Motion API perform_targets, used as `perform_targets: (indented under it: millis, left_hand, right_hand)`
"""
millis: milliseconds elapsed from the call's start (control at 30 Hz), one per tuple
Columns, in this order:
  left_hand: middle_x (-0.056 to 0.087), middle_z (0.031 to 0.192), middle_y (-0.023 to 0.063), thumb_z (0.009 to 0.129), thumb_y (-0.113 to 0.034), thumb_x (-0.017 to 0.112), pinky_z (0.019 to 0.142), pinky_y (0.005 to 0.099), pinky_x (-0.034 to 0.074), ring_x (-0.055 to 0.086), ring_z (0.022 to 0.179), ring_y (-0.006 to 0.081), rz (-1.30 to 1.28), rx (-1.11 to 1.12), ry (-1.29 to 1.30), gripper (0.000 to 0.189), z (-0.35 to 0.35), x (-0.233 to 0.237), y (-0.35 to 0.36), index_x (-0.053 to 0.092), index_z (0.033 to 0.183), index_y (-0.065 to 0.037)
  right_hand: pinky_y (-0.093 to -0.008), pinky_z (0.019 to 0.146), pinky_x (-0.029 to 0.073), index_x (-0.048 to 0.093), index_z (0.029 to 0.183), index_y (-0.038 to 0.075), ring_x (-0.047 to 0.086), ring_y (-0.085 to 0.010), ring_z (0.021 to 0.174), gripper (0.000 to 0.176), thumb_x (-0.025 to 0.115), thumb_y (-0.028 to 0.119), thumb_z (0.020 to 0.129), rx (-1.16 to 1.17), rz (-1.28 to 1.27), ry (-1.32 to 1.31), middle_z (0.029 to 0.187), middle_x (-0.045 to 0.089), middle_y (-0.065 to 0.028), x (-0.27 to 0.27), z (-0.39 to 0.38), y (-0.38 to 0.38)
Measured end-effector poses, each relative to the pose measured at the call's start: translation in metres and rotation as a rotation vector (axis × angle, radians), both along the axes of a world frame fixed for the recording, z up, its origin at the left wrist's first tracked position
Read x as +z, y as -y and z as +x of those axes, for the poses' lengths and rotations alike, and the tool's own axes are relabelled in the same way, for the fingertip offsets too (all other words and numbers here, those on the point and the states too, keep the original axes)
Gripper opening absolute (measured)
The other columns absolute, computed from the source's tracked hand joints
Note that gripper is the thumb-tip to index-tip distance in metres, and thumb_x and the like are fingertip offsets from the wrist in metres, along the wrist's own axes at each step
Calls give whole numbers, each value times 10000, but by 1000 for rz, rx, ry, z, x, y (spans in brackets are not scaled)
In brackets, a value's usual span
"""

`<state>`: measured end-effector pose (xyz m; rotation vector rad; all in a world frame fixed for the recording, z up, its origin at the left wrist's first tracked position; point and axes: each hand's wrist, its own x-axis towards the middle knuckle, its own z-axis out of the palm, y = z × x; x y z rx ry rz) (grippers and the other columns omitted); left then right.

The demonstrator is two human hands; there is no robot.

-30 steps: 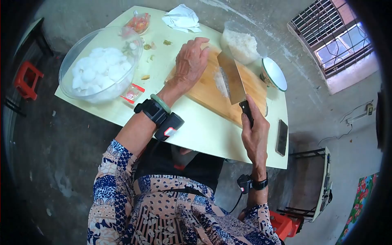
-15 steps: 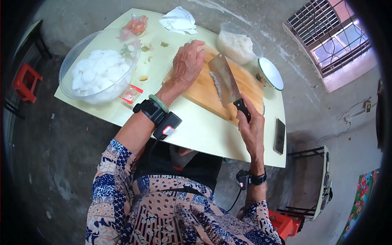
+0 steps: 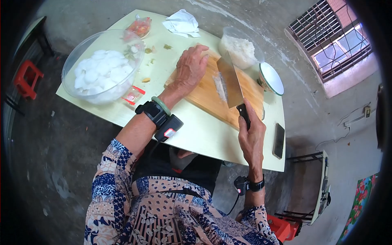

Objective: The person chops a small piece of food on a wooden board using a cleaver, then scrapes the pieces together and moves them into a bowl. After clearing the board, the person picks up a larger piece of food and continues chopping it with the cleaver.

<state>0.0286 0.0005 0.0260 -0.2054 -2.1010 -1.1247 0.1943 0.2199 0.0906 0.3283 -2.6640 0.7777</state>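
My right hand [image 3: 252, 132] grips the black handle of a cleaver [image 3: 231, 83], its broad blade tilted over the wooden cutting board [image 3: 201, 96]. Just left of the blade, a narrow strip of finely chopped whitish food [image 3: 219, 86] lies on the board. My left hand [image 3: 191, 65] rests at the board's left side, its back facing up, the thumb apart from the bent fingers and away from the blade. Past the board's far edge stands a clear bowl of shredded white food [image 3: 241, 50].
A big clear bowl [image 3: 65, 77] of white pieces stands at the left. Nearby are a red-printed packet [image 3: 133, 95], a bag of reddish food [image 3: 139, 27], scraps [image 3: 146, 80] and a crumpled white bag [image 3: 182, 23]. At right are an enamel bowl [image 3: 271, 78] and a phone [image 3: 278, 141].
The cleaver has shifted right and turned its blade more on edge, so more of the chopped strip shows. My left hand stays at the board's left side; the view has shifted slightly.
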Motion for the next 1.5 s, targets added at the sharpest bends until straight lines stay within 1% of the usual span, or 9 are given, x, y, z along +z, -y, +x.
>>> perform_targets:
  millis: [100, 167, 267, 700, 800, 867, 1000, 1067, 1500]
  left_hand:
    - [649, 941, 137, 993, -176, 635, 866, 475, 521, 643, 924, 322, -9, -1, -43, 294, 1, -2, -4, 617, 1275, -94]
    - [648, 935, 137, 993, -173, 634, 864, 478, 521, 643, 926, 327, -18, 2, -13, 296, -1, -3, -3, 612, 1278, -98]
    - [649, 930, 137, 992, -167, 634, 864, 479, 520, 643, 929, 330, -28, 6, -20, 298, -3, -5, -2, 606, 1281, -98]
    - [651, 931, 133, 989, -162, 638, 884, 475, 518, 642, 931, 331, -23, 8, -5, 289, -1, -3, -2, 608, 1269, -97]
    - [653, 932, 135, 984, -153, 640, 885, 471, 519, 643, 931, 329, -46, -3, -24, 292, -1, -4, -3, 610, 1270, -98]
    - [654, 943, 137, 978, -143, 642, 885, 467, 521, 642, 935, 326, -33, 8, -31, 279, 2, -3, -4, 624, 1253, -102]
    - [652, 958, 137, 970, -135, 645, 889, 467, 520, 643, 945, 322, -38, -13, -6, 265, -2, -6, -2, 639, 1234, -109]
    - [648, 970, 137, 956, -129, 656, 887, 469, 523, 644, 954, 324, -46, 9, -34, 258, 1, -6, -4, 654, 1213, -113]
    - [642, 997, 144, 941, -100, 634, 900, 472, 523, 636, 973, 340, -99, 2, 10, 260, 1, -7, -3, 655, 1199, -119]
  right_hand:
    - [-349, 820, 547, 580, 1466, 28, 676, -231, 856, 491, 580, -5, 977, 24, 2, -27, 1052, 744, -206, 1, 2, 0]
    - [-434, 906, 542, 565, 1457, 6, 712, -420, 996, 490, 585, -23, 969, -4, -24, 140, 1170, 712, -271, 10, 3, 4]
    - [-430, 904, 542, 562, 1460, 7, 711, -412, 997, 496, 584, -29, 965, 32, -46, 2, 1172, 712, -265, 2, 5, 4]
    - [-419, 914, 543, 568, 1455, 11, 721, -388, 994, 493, 582, -34, 964, 23, -47, 110, 1157, 721, -258, 4, 4, 5]
    - [-417, 911, 545, 576, 1445, 7, 723, -382, 993, 483, 583, -34, 964, 35, -45, -32, 1154, 724, -256, 2, 6, 4]
    - [-352, 881, 547, 591, 1457, 21, 705, -245, 959, 481, 588, -8, 977, -13, -26, 138, 1152, 751, -212, 9, 6, 6]
    - [-350, 884, 548, 596, 1454, 23, 709, -247, 974, 477, 589, -9, 978, 11, -40, 0, 1152, 753, -215, 3, 3, 2]
    - [-414, 875, 548, 591, 1432, 10, 717, -372, 921, 468, 591, -30, 966, 25, -32, 32, 1115, 719, -276, 3, 4, 1]
    - [-417, 914, 552, 586, 1445, 6, 735, -356, 1038, 458, 582, -5, 987, -59, -89, 9, 1188, 727, -268, 4, -1, -6]
